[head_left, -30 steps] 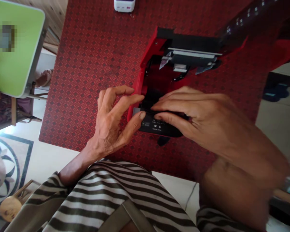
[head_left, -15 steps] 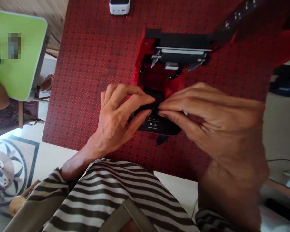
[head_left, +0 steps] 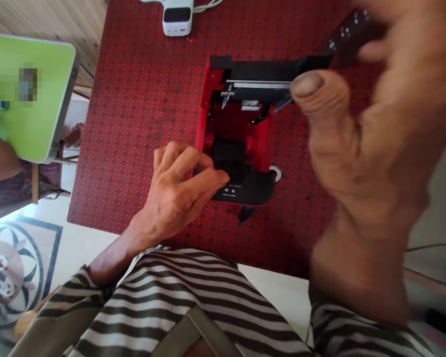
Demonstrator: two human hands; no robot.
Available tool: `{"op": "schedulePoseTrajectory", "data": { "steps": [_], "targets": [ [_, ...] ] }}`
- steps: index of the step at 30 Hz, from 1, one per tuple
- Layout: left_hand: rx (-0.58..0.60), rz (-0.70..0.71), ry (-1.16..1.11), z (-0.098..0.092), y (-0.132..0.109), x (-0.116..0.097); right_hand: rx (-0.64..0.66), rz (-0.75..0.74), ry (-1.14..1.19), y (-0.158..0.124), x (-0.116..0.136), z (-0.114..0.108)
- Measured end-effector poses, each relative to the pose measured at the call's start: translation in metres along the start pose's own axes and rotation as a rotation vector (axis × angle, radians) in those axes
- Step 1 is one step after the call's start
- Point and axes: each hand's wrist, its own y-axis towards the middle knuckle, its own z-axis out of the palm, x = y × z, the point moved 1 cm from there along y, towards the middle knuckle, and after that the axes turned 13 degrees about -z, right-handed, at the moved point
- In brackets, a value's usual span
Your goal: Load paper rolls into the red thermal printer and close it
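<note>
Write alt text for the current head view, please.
A person's left hand is at the near end of an open red and black device on a red patterned table; the blurred right hand looms large at right. A white device sits farther back.

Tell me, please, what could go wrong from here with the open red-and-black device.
The blurred bare right hand might bump the black cylindrical roller, which it overlaps in view; contact is unclear. The bare left hand, at the black panel with white symbols, might press on it unintentionally.
</note>
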Motion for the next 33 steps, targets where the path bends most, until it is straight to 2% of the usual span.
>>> {"op": "schedulePoseTrajectory", "data": {
  "steps": [3, 6, 11, 17, 21, 23, 25, 29, 33],
  "targets": [
    [-0.044, 0.027, -0.013, 0.000, -0.001, -0.002, -0.053, 0.006, -0.107, -0.003, 0.004, 0.002],
    [-0.064, 0.041, -0.015, 0.000, -0.003, -0.004, -0.099, 0.073, -0.044, -0.020, 0.021, -0.003],
    [-0.052, 0.052, -0.011, 0.000, -0.007, -0.003, -0.071, 0.057, 0.003, -0.050, 0.043, -0.004],
    [-0.033, 0.033, 0.011, -0.004, -0.009, -0.001, -0.074, -0.018, 0.079, -0.069, 0.044, 0.005],
    [-0.003, 0.031, -0.105, -0.003, -0.002, 0.005, -0.043, 0.005, 0.089, -0.074, 0.043, 0.007],
    [-0.050, 0.016, -0.191, 0.005, 0.001, 0.015, -0.082, -0.002, 0.090, -0.075, 0.043, 0.008],
    [-0.093, -0.101, -0.215, 0.018, 0.002, 0.031, -0.109, -0.005, 0.091, -0.076, 0.043, 0.010],
    [0.031, -0.340, -0.343, 0.046, -0.003, 0.059, -0.109, 0.017, 0.117, -0.077, 0.043, 0.013],
    [0.199, -0.455, -0.309, 0.051, -0.004, 0.070, -0.154, 0.018, 0.108, -0.079, 0.044, 0.014]
  ]
}}
